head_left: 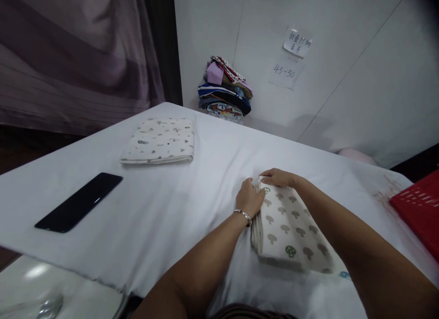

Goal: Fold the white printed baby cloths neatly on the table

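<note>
A folded white cloth (284, 213) printed with grey-brown and green mushrooms lies on the white-covered table in front of me. Its layers show along the left side. My left hand (249, 197) grips that left edge near the far corner, the thumb on top and the fingers partly hidden; a silver bracelet circles the wrist. Across the far edge, my right hand (277, 177) holds the same corner between thumb and fingers, close to the left hand. My right forearm covers part of the cloth's right side.
Another folded cloth (163, 140) with small grey prints lies at the far left. A black phone-like slab (78, 202) rests nearer. A red perforated item (420, 204) stands at the right edge. Behind the table (212, 172) is a stack of folded fabrics (224, 92) by the wall.
</note>
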Tool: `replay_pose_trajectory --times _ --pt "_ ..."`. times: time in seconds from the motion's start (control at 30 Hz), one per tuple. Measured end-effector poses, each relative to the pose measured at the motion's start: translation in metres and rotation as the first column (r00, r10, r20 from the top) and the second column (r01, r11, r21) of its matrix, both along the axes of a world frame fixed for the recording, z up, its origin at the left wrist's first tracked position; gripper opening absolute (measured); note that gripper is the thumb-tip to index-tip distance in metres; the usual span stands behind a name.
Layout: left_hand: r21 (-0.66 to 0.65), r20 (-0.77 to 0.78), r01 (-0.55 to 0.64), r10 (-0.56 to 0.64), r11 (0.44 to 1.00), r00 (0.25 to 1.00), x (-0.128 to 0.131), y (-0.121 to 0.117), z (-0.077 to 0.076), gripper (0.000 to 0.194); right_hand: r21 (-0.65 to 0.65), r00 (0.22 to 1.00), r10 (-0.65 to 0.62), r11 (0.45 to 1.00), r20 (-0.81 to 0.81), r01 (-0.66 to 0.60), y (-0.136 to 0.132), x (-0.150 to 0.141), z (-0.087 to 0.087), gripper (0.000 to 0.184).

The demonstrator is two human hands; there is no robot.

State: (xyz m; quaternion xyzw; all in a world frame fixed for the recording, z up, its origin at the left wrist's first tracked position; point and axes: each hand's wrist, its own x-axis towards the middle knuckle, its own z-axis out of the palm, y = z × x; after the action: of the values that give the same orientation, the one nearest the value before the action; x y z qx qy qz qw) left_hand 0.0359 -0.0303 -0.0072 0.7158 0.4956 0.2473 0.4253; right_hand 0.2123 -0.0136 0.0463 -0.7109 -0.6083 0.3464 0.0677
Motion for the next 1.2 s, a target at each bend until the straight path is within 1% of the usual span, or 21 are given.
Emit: replay_pose_trajectory --times 0.1,0.17,0.27,0.37,0.47,0.53,0.67,0.73,0.8,0.9,0.97,1.0,1.1,1.13,1.17,1.2 --pt "-0.002 -0.018 0.021 -0.021 1.000 1.000 0.000 0.000 0.000 0.054 -0.069 0.981 -0.116 0.992 -0.153 0.106 -0.006 -0.001 0.004 0.035" --pt "-0.009 -0.031 0.037 -0.038 0.999 0.999 0.001 0.001 0.000 0.053 -0.090 0.955 -0.158 0.986 -0.252 0.140 -0.010 0.001 0.005 0.032" --pt "0.003 -0.060 0.058 -0.058 0.998 0.997 0.001 0.002 -0.001 0.047 -0.083 0.928 -0.163 0.986 -0.334 0.144 -0.014 0.002 0.007 0.032" --pt "0.020 -0.073 0.096 -0.095 0.995 0.993 0.001 0.002 -0.002 0.035 -0.081 0.914 -0.148 0.989 -0.378 0.126 -0.016 0.000 0.012 0.036" --pt "0.008 -0.042 0.102 -0.102 0.995 0.994 0.001 0.002 -0.001 0.027 -0.055 0.909 -0.109 0.994 -0.401 0.095 -0.015 -0.001 0.013 0.029" --pt "-0.003 -0.009 0.086 -0.086 0.996 0.996 0.002 0.001 -0.001 0.025 -0.017 0.914 -0.080 0.997 -0.398 0.080 -0.013 -0.001 0.008 0.026" --pt "-0.007 0.022 0.032 -0.032 0.999 0.999 0.004 0.000 -0.001 0.024 0.085 0.933 -0.013 0.995 -0.360 0.047 -0.007 0.000 -0.009 0.024" --pt "-0.010 0.000 0.002 -0.002 1.000 1.000 0.005 0.001 -0.002 0.027 0.124 0.959 0.034 0.992 -0.280 0.001 -0.004 0.000 -0.018 0.024" --pt "-0.016 -0.029 -0.004 0.003 1.000 1.000 0.004 0.003 -0.003 0.033 0.151 0.983 0.066 0.988 -0.171 -0.040 -0.002 -0.001 -0.022 0.032" --pt "-0.008 -0.040 0.020 -0.020 1.000 0.999 0.003 0.005 -0.004 0.041 0.214 1.000 0.026 0.976 0.010 -0.028 -0.004 -0.002 -0.021 0.047" --pt "-0.013 -0.030 0.034 -0.034 0.999 0.999 0.001 0.008 -0.005 0.043 0.324 0.992 -0.027 0.946 0.124 -0.015 -0.012 -0.005 -0.017 0.050" --pt "-0.027 -0.023 0.038 -0.038 0.999 0.999 0.001 0.010 -0.006 0.043 0.398 0.986 -0.053 0.917 0.160 -0.015 -0.019 -0.008 -0.014 0.047" --pt "-0.102 0.004 0.051 -0.051 0.994 0.999 0.001 0.016 -0.007 0.041 0.604 0.982 -0.105 0.797 0.160 -0.013 -0.050 -0.023 -0.012 0.036" --pt "-0.126 0.010 0.052 -0.051 0.991 0.999 0.001 0.018 -0.008 0.040 0.645 0.984 -0.101 0.764 0.150 -0.020 -0.063 -0.030 -0.014 0.035" --pt "-0.147 0.016 0.052 -0.050 0.988 0.999 0.001 0.020 -0.008 0.039 0.666 0.985 -0.082 0.745 0.155 -0.043 -0.075 -0.037 -0.018 0.036" --pt "-0.161 0.022 0.051 -0.048 0.986 0.999 0.001 0.021 -0.008 0.038 0.667 0.983 -0.057 0.741 0.177 -0.077 -0.086 -0.044 -0.023 0.038"
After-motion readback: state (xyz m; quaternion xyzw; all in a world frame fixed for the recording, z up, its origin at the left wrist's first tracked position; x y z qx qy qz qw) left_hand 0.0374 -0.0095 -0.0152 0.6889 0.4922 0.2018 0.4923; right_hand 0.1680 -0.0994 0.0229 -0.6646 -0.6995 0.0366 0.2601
